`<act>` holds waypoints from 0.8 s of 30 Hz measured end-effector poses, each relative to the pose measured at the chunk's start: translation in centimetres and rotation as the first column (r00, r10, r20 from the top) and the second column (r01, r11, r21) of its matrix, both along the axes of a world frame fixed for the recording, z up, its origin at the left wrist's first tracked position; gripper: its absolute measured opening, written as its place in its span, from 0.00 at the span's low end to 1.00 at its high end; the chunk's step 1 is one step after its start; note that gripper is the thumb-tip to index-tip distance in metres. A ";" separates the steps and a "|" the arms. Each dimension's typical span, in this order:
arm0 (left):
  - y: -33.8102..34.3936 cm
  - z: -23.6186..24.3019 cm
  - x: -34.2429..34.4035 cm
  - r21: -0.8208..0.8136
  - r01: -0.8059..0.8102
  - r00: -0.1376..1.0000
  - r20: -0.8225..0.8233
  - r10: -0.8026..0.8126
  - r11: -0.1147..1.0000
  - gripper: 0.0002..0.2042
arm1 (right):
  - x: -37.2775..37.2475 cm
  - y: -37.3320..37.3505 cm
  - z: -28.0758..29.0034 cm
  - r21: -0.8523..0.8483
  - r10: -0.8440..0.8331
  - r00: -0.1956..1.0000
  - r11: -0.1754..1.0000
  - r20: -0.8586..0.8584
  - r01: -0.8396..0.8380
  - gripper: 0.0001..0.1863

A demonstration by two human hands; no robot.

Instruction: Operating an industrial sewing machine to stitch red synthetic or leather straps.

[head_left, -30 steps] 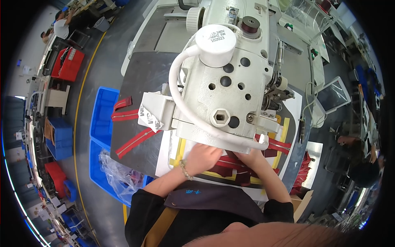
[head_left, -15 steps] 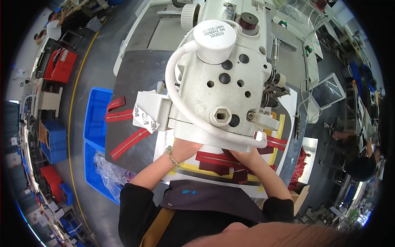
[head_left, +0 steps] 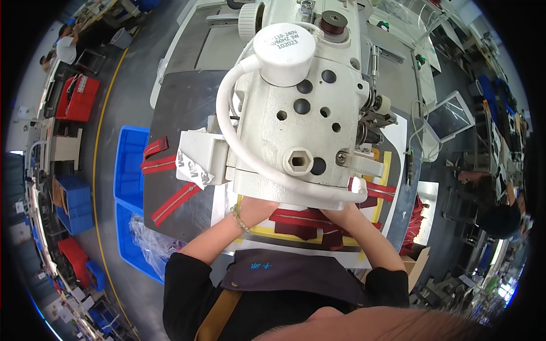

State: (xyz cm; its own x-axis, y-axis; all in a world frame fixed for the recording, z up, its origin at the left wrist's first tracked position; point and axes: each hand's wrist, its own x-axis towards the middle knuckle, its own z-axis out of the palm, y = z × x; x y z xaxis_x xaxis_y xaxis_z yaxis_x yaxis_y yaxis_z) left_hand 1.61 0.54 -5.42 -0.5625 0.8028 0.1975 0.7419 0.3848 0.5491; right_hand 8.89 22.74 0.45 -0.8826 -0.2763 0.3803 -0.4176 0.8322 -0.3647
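A white industrial sewing machine point(head_left: 284, 142) fills the centre. My left hand point(head_left: 256, 211) reaches under the front of its head, wrist bracelet showing, fingers hidden. My right hand point(head_left: 340, 215) also reaches under the head, farther right, its fingertips hidden. Between them lie red zipper strips point(head_left: 298, 217) and dark maroon pieces point(head_left: 296, 231) on a white board with yellow tape edging point(head_left: 270, 238). More red zippers point(head_left: 173, 203) lie on the dark grey plate at left, and another point(head_left: 381, 192) crosses the board's right side.
Blue bins point(head_left: 131, 170) with clear plastic sit left of the table. A tablet-like screen point(head_left: 452, 119), cables, a red fabric bundle point(head_left: 415, 221) and a cardboard box point(head_left: 418, 264) are at right. Co-workers sit at benches upper left point(head_left: 67, 48) and far right point(head_left: 495, 213).
My left hand has moved leftward along the front of the machine head, its fingers now out of sight. My right hand stays nearly in place. The whole view has shifted slightly.
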 end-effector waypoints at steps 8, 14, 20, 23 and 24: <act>-0.2 2.3 -3.7 0.137 0.074 0.996 -0.053 -0.067 0.988 0.18 | 0.4 0.2 -0.6 0.027 0.017 1.000 0.999 -0.004 -0.016 0.12; 0.7 4.3 -5.0 0.092 0.156 0.967 0.186 -0.171 0.983 0.18 | 0.7 0.3 -0.5 -0.073 0.014 0.998 0.997 0.064 -0.009 0.13; 1.0 4.2 -6.2 0.184 0.240 0.929 0.241 -0.280 0.953 0.18 | 0.4 0.4 -0.4 -0.059 0.007 1.000 0.998 0.019 -0.006 0.13; 0.7 2.9 -6.5 0.141 0.284 0.899 0.305 -0.315 0.948 0.19 | 0.4 0.5 -0.9 -0.069 0.011 0.999 0.998 0.030 -0.009 0.12; 0.6 2.6 -6.5 0.138 0.291 0.917 0.243 -0.318 0.947 0.19 | 0.5 0.5 -1.0 -0.063 0.013 0.999 0.998 0.031 -0.012 0.12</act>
State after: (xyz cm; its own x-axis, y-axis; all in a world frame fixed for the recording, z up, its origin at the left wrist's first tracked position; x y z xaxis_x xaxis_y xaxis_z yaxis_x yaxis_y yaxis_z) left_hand -4.94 1.16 -2.85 -0.3357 0.9277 0.1634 0.6417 0.0982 0.7606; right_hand 9.38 23.27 -0.55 -0.8910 -0.2639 0.3694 -0.4154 0.8022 -0.4289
